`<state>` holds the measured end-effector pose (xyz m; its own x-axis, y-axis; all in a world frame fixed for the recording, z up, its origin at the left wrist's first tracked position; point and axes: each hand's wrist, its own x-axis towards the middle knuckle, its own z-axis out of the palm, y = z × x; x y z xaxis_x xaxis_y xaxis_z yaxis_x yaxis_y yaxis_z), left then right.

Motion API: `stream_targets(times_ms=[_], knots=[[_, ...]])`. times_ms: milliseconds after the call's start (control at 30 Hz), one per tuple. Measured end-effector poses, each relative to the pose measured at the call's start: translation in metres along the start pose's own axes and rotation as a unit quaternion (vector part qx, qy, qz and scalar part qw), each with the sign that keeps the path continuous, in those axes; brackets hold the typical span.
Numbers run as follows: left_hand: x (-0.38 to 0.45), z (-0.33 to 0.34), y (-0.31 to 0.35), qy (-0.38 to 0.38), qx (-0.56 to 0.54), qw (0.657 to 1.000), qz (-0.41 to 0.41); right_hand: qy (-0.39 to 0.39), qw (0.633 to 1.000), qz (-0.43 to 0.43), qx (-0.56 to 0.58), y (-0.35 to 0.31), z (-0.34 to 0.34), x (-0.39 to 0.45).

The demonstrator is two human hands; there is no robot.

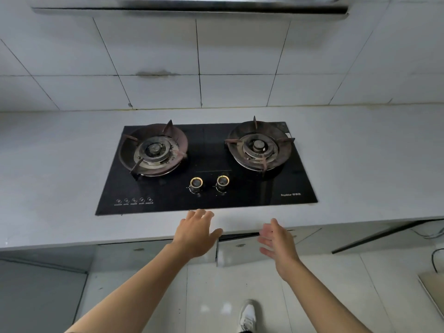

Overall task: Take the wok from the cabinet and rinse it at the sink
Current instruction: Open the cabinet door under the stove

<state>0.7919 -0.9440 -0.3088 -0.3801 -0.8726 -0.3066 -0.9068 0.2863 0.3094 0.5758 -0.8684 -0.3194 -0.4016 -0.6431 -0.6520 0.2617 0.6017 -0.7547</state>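
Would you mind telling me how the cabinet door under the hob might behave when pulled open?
The cabinet door looks like a rigid panel, so it should swing rather than flex. It already sits slightly ajar, so it probably needs little force. No handle shows, so fingers would likely hook its top edge.

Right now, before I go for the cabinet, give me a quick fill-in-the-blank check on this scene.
1. The black hob has ___ burners.
2. Both the left hand and the right hand hold ___.
3. The cabinet door below the counter stands slightly ___.

Missing words: two; nothing; ajar
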Motion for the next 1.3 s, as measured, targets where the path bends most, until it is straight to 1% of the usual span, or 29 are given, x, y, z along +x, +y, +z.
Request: stream_targets(times_ms=[67, 167, 300, 433, 533, 633, 767, 967, 1100, 1167, 1300], knots=[[0.001, 0.01, -0.003, -0.015, 0.007, 1.0, -0.002, -0.04, 0.987, 0.096, 0.121, 0.013, 0.004, 0.01], [0.002, 0.022, -0.01, -0.037, 0.035, 0.999, -0.005, -0.063, 0.949, 0.177, 0.254, 0.029, 0.01, 0.025], [0.003, 0.028, -0.015, -0.057, 0.055, 0.997, -0.009, -0.065, 0.918, 0.217, 0.325, 0.043, 0.021, 0.036], [0.003, 0.034, -0.017, -0.069, 0.072, 0.995, -0.008, -0.065, 0.903, 0.24, 0.35, 0.052, 0.025, 0.044], [0.002, 0.036, -0.016, -0.072, 0.085, 0.994, -0.013, -0.082, 0.897, 0.246, 0.359, 0.056, 0.028, 0.048], [0.003, 0.037, -0.014, -0.062, 0.07, 0.995, -0.02, -0.092, 0.891, 0.251, 0.366, 0.06, 0.031, 0.052], [0.003, 0.041, -0.01, -0.051, 0.063, 0.996, -0.028, -0.093, 0.883, 0.25, 0.386, 0.066, 0.035, 0.057], [0.0, 0.048, -0.009, -0.048, 0.086, 0.995, -0.025, -0.086, 0.866, 0.237, 0.432, 0.079, 0.042, 0.059], [-0.005, 0.051, -0.013, -0.037, 0.092, 0.995, -0.005, -0.076, 0.875, 0.209, 0.43, 0.088, 0.046, 0.06], [-0.005, 0.052, -0.016, -0.029, 0.1, 0.995, 0.008, -0.057, 0.883, 0.19, 0.424, 0.091, 0.051, 0.06], [-0.005, 0.057, -0.023, -0.022, 0.129, 0.991, 0.036, -0.017, 0.888, 0.161, 0.431, 0.097, 0.059, 0.055]])
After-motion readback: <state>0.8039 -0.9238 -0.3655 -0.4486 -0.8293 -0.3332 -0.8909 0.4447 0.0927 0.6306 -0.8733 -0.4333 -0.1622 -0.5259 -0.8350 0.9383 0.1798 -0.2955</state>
